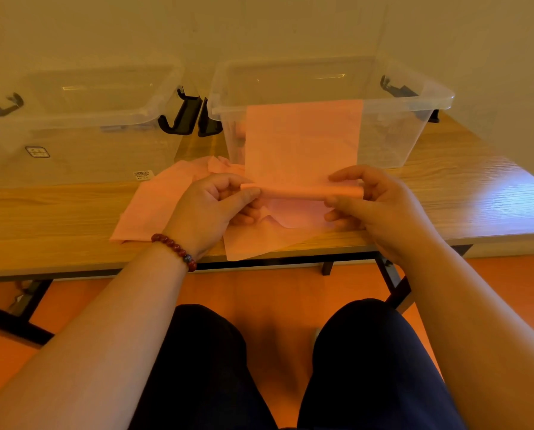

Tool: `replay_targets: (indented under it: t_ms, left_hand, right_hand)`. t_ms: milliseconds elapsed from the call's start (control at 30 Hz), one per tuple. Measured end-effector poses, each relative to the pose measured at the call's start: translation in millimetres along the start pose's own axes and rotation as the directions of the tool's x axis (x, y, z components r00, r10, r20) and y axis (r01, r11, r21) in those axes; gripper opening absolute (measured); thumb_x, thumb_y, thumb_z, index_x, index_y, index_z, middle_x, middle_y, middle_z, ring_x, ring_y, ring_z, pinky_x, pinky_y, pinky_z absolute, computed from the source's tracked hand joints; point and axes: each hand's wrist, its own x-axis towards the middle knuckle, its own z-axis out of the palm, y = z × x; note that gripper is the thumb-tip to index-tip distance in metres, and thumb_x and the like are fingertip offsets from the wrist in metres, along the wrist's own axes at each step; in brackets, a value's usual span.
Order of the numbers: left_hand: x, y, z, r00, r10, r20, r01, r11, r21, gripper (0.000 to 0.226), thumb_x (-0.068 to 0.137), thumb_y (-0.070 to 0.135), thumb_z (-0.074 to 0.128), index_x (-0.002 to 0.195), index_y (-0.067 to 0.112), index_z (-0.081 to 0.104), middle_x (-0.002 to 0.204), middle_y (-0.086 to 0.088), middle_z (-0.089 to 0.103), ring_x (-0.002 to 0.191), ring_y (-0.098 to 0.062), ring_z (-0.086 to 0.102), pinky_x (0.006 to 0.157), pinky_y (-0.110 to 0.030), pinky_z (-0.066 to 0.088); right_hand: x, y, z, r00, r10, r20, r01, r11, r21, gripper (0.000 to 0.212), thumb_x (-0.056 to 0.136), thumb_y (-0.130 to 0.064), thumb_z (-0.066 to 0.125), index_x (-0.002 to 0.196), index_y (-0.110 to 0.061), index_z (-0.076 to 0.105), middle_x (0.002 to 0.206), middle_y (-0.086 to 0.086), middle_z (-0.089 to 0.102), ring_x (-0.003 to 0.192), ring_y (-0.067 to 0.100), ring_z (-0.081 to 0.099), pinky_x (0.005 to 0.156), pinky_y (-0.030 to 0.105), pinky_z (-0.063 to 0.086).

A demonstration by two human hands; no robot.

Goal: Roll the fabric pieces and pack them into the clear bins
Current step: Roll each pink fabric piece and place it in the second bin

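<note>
Head camera, looking down over a seated person's forearms to a wooden counter [476,193] set against a plain wall.

Both hands are raised just above the near middle of the counter, holding one pink fabric piece [302,141] between them. Its lower edge is wound into a thin horizontal roll [290,191]. The left hand [216,201] pinches the left end of the roll between thumb and curled fingers. The right hand [374,206] grips the right end the same way, thumb in front and fingers curled behind. The unrolled part of the fabric rises from the roll as a flat upright sheet, covering the front wall of the bin behind it.

A beaded bracelet [175,249] in dark red circles the left wrist.

Under and to the left of the hands, more loose pink fabric [154,206] lies spread on the counter, one corner hanging over the near edge.

Two clear bins stand at the far side, lids off. The right bin [414,131] is directly beyond the hands; something pink shows faintly through its left wall, too blurred to make out. The left bin [73,119] stands just beside it, with a barcode sticker [143,174] on its front. Black latches [183,114] hang between the two bins.

Below the counter are an orange floor [259,290] and the person's knees in dark trousers [203,367].
</note>
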Motion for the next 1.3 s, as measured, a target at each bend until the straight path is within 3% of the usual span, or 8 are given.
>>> replay_targets:
  t_ms: [200,333,433,600,800,900,1133,1300]
  left_hand:
    - [-1.4,0.4,-1.8,0.999,-0.018,0.037,0.02,0.998,-0.06,0.015,0.086,0.005,0.063,0.093,0.017,0.065,0.069,0.002,0.073,0.063,-0.007,0.068,0.058,-0.015,0.054]
    - [-1.5,0.5,-0.9,1.0,-0.012,0.016,0.012,0.999,-0.032,0.01,0.088,0.006,0.061,0.089,0.015,0.067,0.067,0.003,0.072,0.061,-0.006,0.068,0.057,-0.015,0.054]
    - [-0.5,-0.1,-0.3,1.0,-0.002,0.005,0.002,1.0,0.024,0.008,0.09,0.01,0.061,0.087,0.014,0.068,0.066,0.005,0.071,0.059,-0.006,0.066,0.056,-0.014,0.053]
    - [-0.8,0.8,-1.7,0.999,-0.02,0.043,0.021,1.0,-0.021,0.014,0.086,0.009,0.064,0.096,0.019,0.066,0.071,0.002,0.073,0.064,-0.008,0.069,0.058,-0.016,0.054]
    - [-1.4,1.7,-0.2,0.999,-0.014,0.03,0.015,1.0,-0.004,0.01,0.09,0.007,0.059,0.091,0.016,0.064,0.066,0.005,0.072,0.059,-0.006,0.067,0.055,-0.015,0.053]
    - [-1.1,1.7,0.2,1.0,-0.005,0.021,0.004,1.0,0.03,0.009,0.091,0.011,0.059,0.086,0.016,0.065,0.065,0.006,0.071,0.058,-0.005,0.067,0.054,-0.015,0.052]
    - [-0.5,0.6,-2.6,0.999,-0.016,0.044,0.017,1.0,-0.023,0.015,0.085,0.005,0.064,0.094,0.018,0.064,0.07,0.002,0.073,0.063,-0.008,0.069,0.057,-0.016,0.054]
    - [-1.4,1.4,0.2,1.0,-0.003,0.024,0.002,1.0,0.02,0.01,0.09,0.009,0.06,0.085,0.016,0.065,0.065,0.006,0.071,0.058,-0.005,0.066,0.054,-0.014,0.052]
  right_hand:
    - [0.4,0.8,1.8,0.999,-0.025,-0.021,0.025,1.0,-0.018,0.007,0.092,-0.013,0.063,0.089,-0.016,0.069,0.068,0.001,0.07,0.064,0.016,0.069,0.059,0.021,0.055]
    - [0.5,0.1,1.2,1.0,-0.027,-0.001,0.027,0.999,-0.019,0.005,0.09,-0.017,0.065,0.094,-0.018,0.068,0.071,0.001,0.071,0.067,0.017,0.07,0.06,0.022,0.055]
    - [0.8,1.1,0.0,1.0,-0.011,0.014,0.011,1.0,0.002,0.02,0.084,-0.013,0.071,0.101,-0.024,0.067,0.076,0.002,0.073,0.071,0.018,0.071,0.066,0.026,0.058]
    - [-0.2,0.8,2.2,0.999,-0.031,-0.019,0.031,0.999,-0.016,0.004,0.09,-0.013,0.065,0.091,-0.016,0.068,0.069,0.002,0.07,0.065,0.017,0.07,0.061,0.023,0.057]
    - [0.7,-0.6,2.4,1.0,-0.017,-0.004,0.017,0.999,-0.029,0.005,0.09,-0.018,0.066,0.094,-0.018,0.068,0.074,0.002,0.071,0.069,0.018,0.071,0.061,0.023,0.056]
    - [1.0,0.1,1.9,1.0,-0.004,0.009,0.004,1.0,-0.029,0.017,0.085,-0.011,0.071,0.097,-0.021,0.066,0.079,0.002,0.072,0.071,0.017,0.072,0.065,0.024,0.058]
    - [1.5,0.6,3.7,1.0,-0.015,-0.024,0.014,0.999,-0.035,0.004,0.091,-0.015,0.065,0.091,-0.015,0.068,0.069,0.001,0.069,0.064,0.017,0.069,0.057,0.021,0.053]
    - [0.9,0.7,2.4,1.0,-0.013,-0.002,0.013,0.998,-0.06,0.011,0.085,-0.016,0.071,0.095,-0.021,0.067,0.078,-0.002,0.072,0.073,0.017,0.072,0.067,0.028,0.058]
